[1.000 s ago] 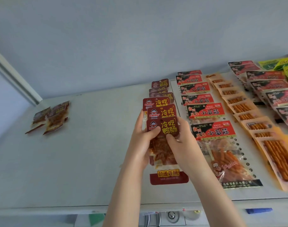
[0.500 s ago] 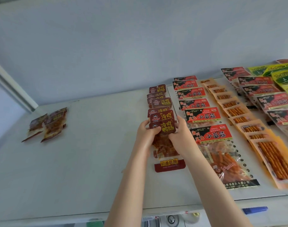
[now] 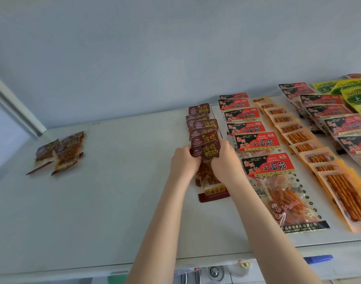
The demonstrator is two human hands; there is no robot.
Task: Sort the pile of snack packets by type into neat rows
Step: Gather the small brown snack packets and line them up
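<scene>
Dark red packet [image 3: 205, 153], pinched at its top corners by the left hand [image 3: 183, 163] and right hand [image 3: 224, 160]. It has been slid forward onto its row [image 3: 203, 124] just beyond the fingertips. A small pile [image 3: 59, 153], well left of the hands, awaits sorting.

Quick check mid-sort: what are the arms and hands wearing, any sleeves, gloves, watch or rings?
Nothing worn shows. The left hand and right hand are ungloved; the left forearm and right forearm are bare to the frame's bottom edge: no sleeve, watch or bracelet. No ring on the visible fingers.
</scene>
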